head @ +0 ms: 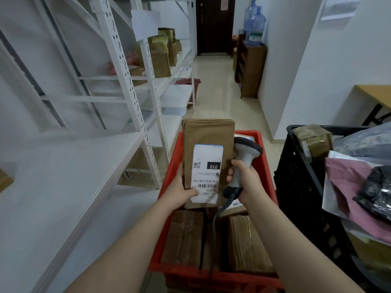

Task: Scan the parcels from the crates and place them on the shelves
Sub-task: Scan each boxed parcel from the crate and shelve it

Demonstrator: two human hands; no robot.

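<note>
My left hand (182, 188) grips a long brown cardboard parcel (208, 134) by its lower left edge, holding it above the red crate (167, 210). A white shipping label (207, 170) with a barcode and "010" faces me, upside down. My right hand (243, 178) holds a grey handheld barcode scanner (247, 151) by its handle, right beside the parcel's right edge, its cable (218, 214) hanging down into the crate. Several brown parcels (186, 237) lie in the red crate.
White metal shelves (118, 66) run along the left, with brown parcels (160, 58) on the far ones. A black crate (304, 191) at the right holds bags and a taped box. A tiled aisle leads past a wooden cabinet (251, 70) to a dark door. A table (376, 96) stands far right.
</note>
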